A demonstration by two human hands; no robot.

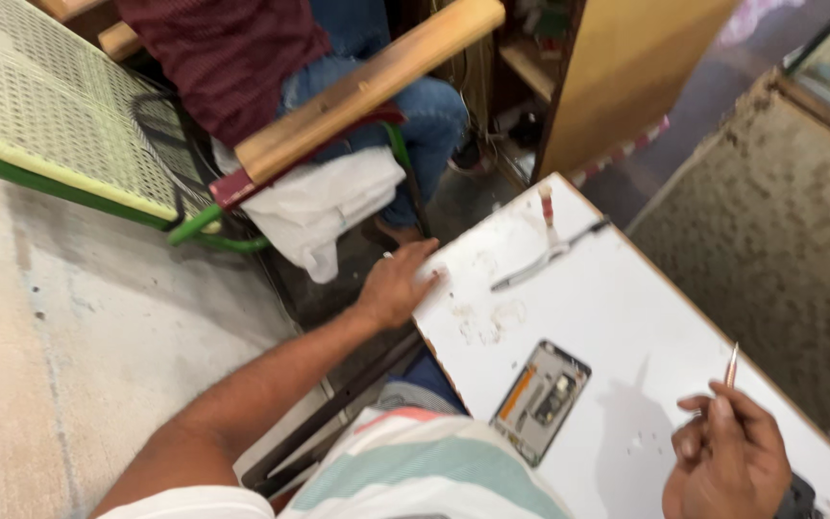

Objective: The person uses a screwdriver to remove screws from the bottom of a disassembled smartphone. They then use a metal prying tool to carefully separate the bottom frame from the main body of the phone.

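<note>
My left hand [398,284] rests flat on the near-left edge of a white table [617,308], fingers spread, holding nothing. My right hand [730,459] is at the lower right over the table, closed around a thin metal tool [731,366] that points upward. An opened phone [541,400] with exposed circuit board and an orange strip lies on the table between my hands. Farther up the table lie tweezers [535,269] and a small screwdriver [549,207] with a red-and-white handle.
A person in jeans and a dark red shirt [232,48] sits on a wooden-armed chair [367,86] just beyond the table. A green-framed mesh chair [60,115] stands at left on the concrete floor. A wooden cabinet [626,67] and a rough brown surface [770,221] flank the table.
</note>
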